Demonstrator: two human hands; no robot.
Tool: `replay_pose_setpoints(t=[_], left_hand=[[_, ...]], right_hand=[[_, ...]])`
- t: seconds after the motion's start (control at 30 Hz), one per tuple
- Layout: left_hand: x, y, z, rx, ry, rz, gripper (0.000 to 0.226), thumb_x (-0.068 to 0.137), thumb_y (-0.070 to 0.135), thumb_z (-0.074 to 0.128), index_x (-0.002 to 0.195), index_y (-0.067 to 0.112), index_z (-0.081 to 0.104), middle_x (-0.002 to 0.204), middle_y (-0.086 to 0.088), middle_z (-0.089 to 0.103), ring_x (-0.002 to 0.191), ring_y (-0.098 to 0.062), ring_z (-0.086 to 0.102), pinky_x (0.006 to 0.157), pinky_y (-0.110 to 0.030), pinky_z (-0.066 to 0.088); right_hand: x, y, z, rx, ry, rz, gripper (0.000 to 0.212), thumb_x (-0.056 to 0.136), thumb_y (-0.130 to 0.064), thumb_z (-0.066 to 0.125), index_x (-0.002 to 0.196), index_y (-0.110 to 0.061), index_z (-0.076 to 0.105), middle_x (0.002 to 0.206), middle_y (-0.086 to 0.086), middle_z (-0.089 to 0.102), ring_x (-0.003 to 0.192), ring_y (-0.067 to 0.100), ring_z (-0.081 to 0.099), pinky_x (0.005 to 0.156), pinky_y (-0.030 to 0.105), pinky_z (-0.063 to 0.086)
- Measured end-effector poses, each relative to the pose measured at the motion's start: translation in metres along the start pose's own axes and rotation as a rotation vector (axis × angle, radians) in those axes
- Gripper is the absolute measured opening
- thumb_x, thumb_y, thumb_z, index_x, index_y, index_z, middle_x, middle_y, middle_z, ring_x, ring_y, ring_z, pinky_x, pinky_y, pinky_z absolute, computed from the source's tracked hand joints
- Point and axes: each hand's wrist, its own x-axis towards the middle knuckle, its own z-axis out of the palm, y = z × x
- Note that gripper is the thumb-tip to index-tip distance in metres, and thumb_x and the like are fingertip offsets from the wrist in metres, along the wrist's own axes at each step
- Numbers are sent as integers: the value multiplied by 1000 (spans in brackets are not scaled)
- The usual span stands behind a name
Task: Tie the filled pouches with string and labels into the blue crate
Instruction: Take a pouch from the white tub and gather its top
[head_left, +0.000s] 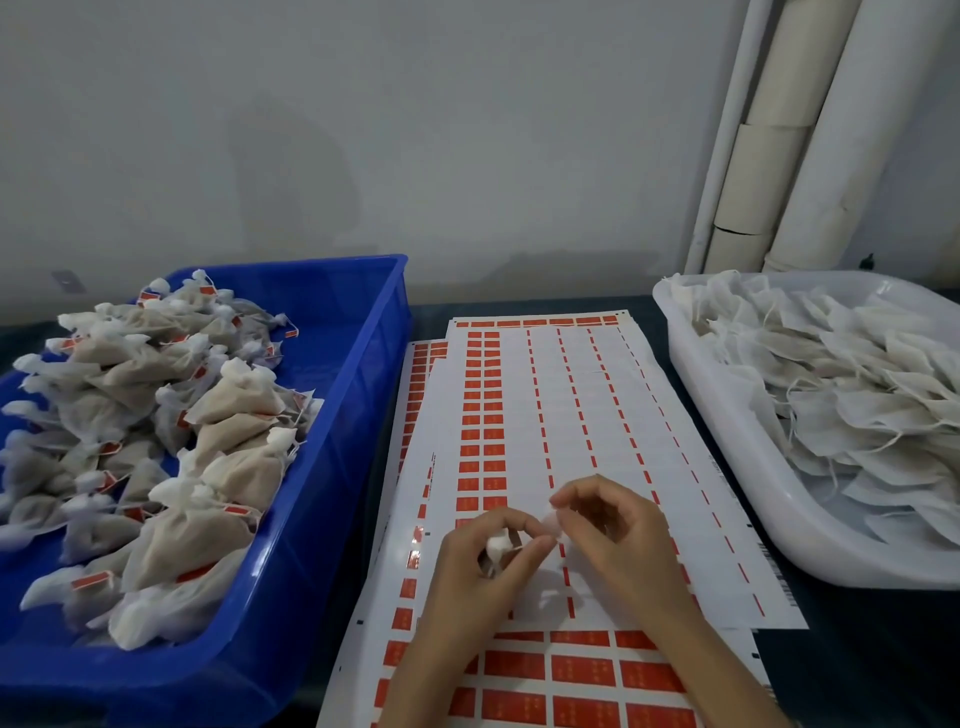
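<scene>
A small white pouch (496, 548) is held low over the label sheets (571, 415); its gathered neck is gripped in the curled fingers of the left hand (467, 582). A short bit of string (519, 546) is seen sticking out of the neck towards the right hand (618, 540). That hand's thumb and forefinger are pinched on a small pale piece, likely a label (553, 524), too blurred to be sure. Whether a knot is made cannot be told.

Risks, as judged:
- The neck may be let loose if the left grip is eased before the string is pulled tight, and filling may be spilled on the sheets.
- The label may be folded on itself, or stuck to a fingertip instead of round the string, since it is so small.
- The string may be missed by the label, so it falls off later in the crate.

The blue crate (322, 519) is set well apart on the left, heaped with tied pouches (208, 426) with red tags. The toss may be snagged on the near rim. A white tray (727, 447) of untied pouches (841, 405) is set on the right of the dark bench (857, 649).
</scene>
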Motion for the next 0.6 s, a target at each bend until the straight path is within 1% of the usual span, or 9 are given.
replay_pose_setpoints(t=[0.07, 0.13, 0.23, 0.27, 0.33, 0.4, 0.43, 0.5, 0.6], left_hand=[[0, 0, 0, -17, 44, 8, 12, 76, 44, 65, 82, 34, 66, 84, 25, 66, 87, 1, 61, 70, -6, 46], [0, -1, -1, -38, 77, 9, 14, 75, 42, 66, 82, 30, 66, 84, 22, 67, 87, -1, 62, 70, -7, 47], [0, -2, -2, -51, 109, 11, 11, 76, 38, 68, 80, 28, 66, 83, 20, 67, 85, -3, 63, 68, -7, 48], [0, -2, -2, -50, 109, 14, 10, 77, 37, 68, 80, 27, 66, 83, 20, 67, 86, -3, 63, 69, -7, 47], [0, -2, -2, -55, 109, 16, 10, 77, 36, 68, 80, 28, 66, 84, 21, 68, 87, -3, 63, 69, -6, 47], [0, -1, -2, -64, 105, 16, 11, 76, 39, 67, 79, 29, 66, 84, 21, 68, 87, -2, 63, 69, -6, 47], [0, 0, -2, -65, 105, 13, 12, 75, 40, 67, 79, 29, 66, 84, 22, 68, 87, -1, 62, 69, -5, 46], [-1, 0, -2, -59, 100, 10, 13, 74, 43, 66, 79, 31, 66, 85, 23, 67, 89, 0, 62, 69, -4, 46], [-2, 0, -2, -43, 65, 13, 8, 74, 45, 66, 77, 38, 66, 85, 25, 67, 89, 1, 61, 71, -4, 45]], right_hand=[[-1, -1, 1, -21, 27, -7, 21, 81, -14, 72, 82, -34, 68, 82, -22, 69, 85, -1, 62, 67, 7, 49], [-1, -2, 2, -30, 47, -24, 22, 80, -17, 74, 85, -37, 68, 86, -21, 69, 86, -1, 62, 67, 7, 49], [-1, -3, 2, 3, 53, -45, 23, 80, -17, 73, 87, -38, 68, 88, -21, 70, 88, 2, 63, 68, 9, 50], [-1, -4, 1, 25, 56, -49, 20, 81, -19, 72, 89, -38, 69, 88, -22, 70, 89, 3, 64, 69, 10, 51], [0, -6, -1, 61, 55, -44, 10, 82, -33, 67, 90, -38, 69, 92, -26, 69, 92, 2, 64, 71, 9, 50], [0, -6, -1, 67, 70, -39, 13, 81, -46, 63, 90, -38, 70, 93, -29, 68, 92, -2, 63, 72, 7, 49], [0, -6, -1, 59, 89, -35, 14, 80, -47, 63, 89, -39, 70, 91, -30, 68, 91, -3, 63, 72, 7, 49], [1, -4, -2, 33, 119, -26, 11, 76, -40, 65, 86, -44, 68, 85, -33, 67, 89, -6, 64, 69, 6, 49], [1, 1, -1, -11, 116, -30, 26, 77, -25, 73, 87, -49, 65, 83, -35, 66, 87, -6, 64, 71, 9, 52]])
